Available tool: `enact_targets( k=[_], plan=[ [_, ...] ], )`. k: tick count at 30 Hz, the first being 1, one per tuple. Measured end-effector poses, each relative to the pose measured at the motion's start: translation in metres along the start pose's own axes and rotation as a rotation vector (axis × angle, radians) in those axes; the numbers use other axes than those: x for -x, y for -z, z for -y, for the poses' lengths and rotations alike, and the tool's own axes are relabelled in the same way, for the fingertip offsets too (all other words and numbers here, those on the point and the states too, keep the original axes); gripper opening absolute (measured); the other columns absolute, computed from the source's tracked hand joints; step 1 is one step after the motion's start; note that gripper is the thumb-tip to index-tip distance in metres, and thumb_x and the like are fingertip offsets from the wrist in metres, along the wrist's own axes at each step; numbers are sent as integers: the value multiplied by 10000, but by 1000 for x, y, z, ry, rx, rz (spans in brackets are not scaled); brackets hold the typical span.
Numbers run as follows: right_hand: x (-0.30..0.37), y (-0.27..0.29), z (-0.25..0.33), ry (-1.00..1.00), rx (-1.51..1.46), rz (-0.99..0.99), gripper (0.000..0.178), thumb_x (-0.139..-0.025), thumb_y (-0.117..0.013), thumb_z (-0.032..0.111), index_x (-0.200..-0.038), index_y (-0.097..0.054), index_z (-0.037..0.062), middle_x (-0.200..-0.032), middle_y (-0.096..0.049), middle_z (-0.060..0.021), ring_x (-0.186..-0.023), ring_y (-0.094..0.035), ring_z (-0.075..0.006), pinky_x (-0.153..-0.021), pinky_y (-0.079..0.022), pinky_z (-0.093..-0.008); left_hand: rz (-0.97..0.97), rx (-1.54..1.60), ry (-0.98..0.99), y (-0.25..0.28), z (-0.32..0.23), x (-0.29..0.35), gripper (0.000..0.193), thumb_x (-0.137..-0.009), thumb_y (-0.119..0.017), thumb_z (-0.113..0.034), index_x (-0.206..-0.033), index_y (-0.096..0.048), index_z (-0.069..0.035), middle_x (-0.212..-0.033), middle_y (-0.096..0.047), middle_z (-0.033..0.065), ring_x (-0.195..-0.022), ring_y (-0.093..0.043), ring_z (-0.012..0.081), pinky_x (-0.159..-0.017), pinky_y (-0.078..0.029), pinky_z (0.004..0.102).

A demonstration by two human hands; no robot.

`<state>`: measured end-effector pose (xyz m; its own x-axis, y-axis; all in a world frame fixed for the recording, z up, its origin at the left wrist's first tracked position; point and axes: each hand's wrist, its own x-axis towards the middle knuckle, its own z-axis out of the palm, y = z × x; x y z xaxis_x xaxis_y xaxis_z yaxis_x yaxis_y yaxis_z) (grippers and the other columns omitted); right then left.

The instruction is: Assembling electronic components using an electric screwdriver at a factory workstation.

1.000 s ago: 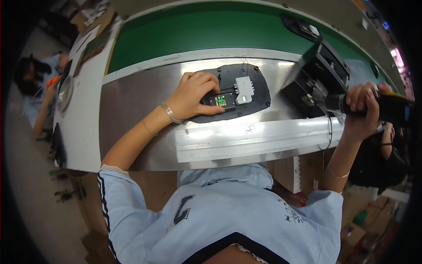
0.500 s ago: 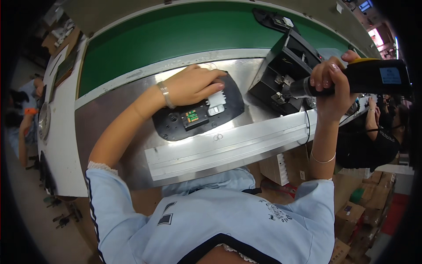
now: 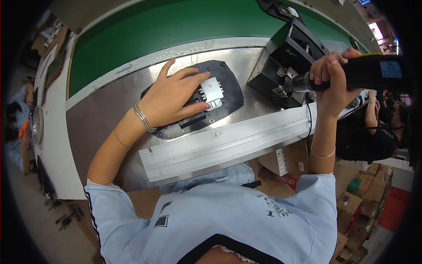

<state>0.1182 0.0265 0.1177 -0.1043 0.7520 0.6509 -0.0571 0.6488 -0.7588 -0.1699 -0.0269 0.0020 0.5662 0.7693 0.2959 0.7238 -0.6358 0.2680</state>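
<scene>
The left hand lies flat, fingers spread, on a black oval plastic panel that rests on the steel surface near the middle of the view. A pale grey metal plate with notched edges sits on the panel just at 3 o'clock of the fingertips, and the fingers touch its edge. Two thin bracelets circle the left wrist.

The right hand, up at 2 o'clock, is clenched around a black power screwdriver, fingers wrapped fully round its body. A blue square label sits on the tool's side, toward 3 o'clock of the hand. The tool's metal nose points toward 9 o'clock, at a black open box standing on the surface just at 3 o'clock of the panel. Inside the box small silver metal parts show; what they are cannot be told.

A pale aluminium rail runs along the near edge of the surface, at 6 o'clock of the panel. Beyond the surface, at 12 o'clock, a green conveyor belt curves across the view, with another black piece lying on it at the far end. At 4 o'clock, on the floor, brown cardboard boxes are stacked, one with a green item beside it.
</scene>
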Motion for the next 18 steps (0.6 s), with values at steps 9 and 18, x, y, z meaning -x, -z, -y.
enact_targets(
  k=[9, 18],
  plan=[
    [0, -23, 6, -109, 9, 68, 262, -835, -540, 1, -1074, -434, 18, -587, -393, -22, -431, -394, -114, -455, -379, -276, -125, 60, 112, -21, -9, 2, 576, -749, -714, -502, -1213, -601, -181, -1155, -644, 28, -1213, -501, 256, -1053, -250, 625],
    [7, -93, -26, -116, -216, 202, 314, -829, -536, -9, -1112, -400, -1, -568, -392, -39, -434, -422, -147, -440, -395, -301, -169, 100, 127, -26, -7, 5, 508, -740, -729, -483, -1166, -631, -224, -1174, -640, -21, -1195, -505, 242, -1037, -266, 644]
  ],
)
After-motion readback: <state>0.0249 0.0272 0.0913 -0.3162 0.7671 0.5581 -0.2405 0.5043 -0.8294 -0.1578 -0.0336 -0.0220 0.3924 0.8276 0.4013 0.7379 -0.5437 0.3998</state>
